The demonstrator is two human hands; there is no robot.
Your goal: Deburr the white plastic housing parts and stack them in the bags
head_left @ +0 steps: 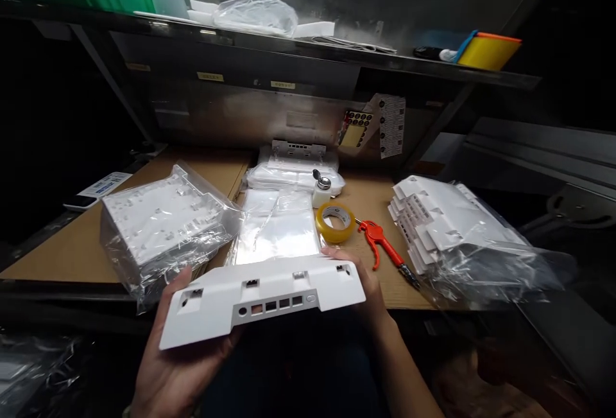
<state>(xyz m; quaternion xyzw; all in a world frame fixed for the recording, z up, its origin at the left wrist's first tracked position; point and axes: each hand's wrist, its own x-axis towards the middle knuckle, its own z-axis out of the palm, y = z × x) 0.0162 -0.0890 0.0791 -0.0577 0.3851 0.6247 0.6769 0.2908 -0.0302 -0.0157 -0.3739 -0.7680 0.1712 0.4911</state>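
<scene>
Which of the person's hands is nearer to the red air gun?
Right. The right hand holds the right end of the white panel, close to the red air gun; the left hand holds the left end, much farther left.

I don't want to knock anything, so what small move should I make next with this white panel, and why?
I'd probably ease the white panel slightly forward over the clear bags, steering left of the tape roll. Your left hand and right hand support its ends, the bags lie straight ahead, and the roll sits close on their right.
</scene>
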